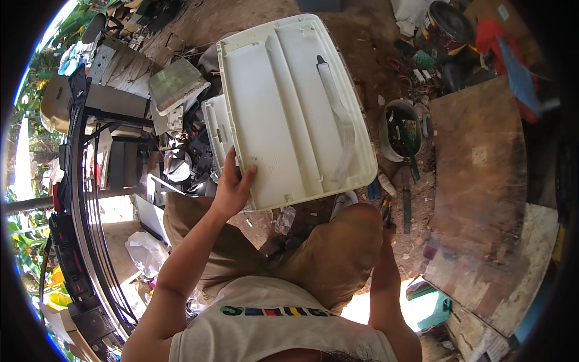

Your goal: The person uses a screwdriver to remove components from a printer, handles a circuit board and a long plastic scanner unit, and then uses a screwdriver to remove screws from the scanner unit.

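Observation:
A large off-white plastic panel (289, 102), ribbed, with a flat ribbon cable hanging down it, is held up in front of me. My left hand (232, 187) grips its lower left edge, fingers over the rim. My right hand (386, 226) is down beside my right knee and mostly hidden behind it, close to some tools lying on the ground; what it holds cannot be seen. I am sitting with my knees bent, in brown trousers.
A heap of dismantled electronics and casings (181, 120) lies at left by a black frame (78, 181). A white tub with tools (401, 130) and a paint can (446, 27) stand at right. A wooden board (482, 181) covers the right ground.

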The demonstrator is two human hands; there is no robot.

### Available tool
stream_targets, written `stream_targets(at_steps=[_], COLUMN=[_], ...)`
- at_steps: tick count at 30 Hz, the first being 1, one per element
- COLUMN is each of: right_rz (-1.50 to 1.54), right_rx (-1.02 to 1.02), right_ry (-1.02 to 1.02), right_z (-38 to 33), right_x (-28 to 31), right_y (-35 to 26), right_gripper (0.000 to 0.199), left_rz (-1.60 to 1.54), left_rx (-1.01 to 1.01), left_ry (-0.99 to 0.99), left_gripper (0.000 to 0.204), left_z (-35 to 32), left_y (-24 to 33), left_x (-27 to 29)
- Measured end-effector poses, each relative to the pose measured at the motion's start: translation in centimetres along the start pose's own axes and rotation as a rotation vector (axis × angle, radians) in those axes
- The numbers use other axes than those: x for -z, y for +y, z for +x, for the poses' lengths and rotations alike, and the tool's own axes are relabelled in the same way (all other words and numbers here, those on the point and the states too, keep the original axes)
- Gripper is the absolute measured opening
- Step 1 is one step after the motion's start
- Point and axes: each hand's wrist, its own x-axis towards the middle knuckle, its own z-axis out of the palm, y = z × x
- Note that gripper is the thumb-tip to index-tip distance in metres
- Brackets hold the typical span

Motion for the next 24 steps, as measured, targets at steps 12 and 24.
stream_targets(at_steps=[12,24], right_rz=[0.791,0.46], right_rx=[0.59,1.048], right_ry=[-0.289,-0.281], right_z=[-2.6,-15.9], right_x=[16.3,20.5], right_y=[-26.3,-44.7], right_gripper=[0.047,0.057], left_rz=[-0.01,-0.219], left_rx=[0.039,-0.155], left_ry=[0.291,0.458], left_gripper=[0.073,0.029], left_z=[9.8,14.5], left_y=[0.4,0.9], left_x=[6.7,2.9])
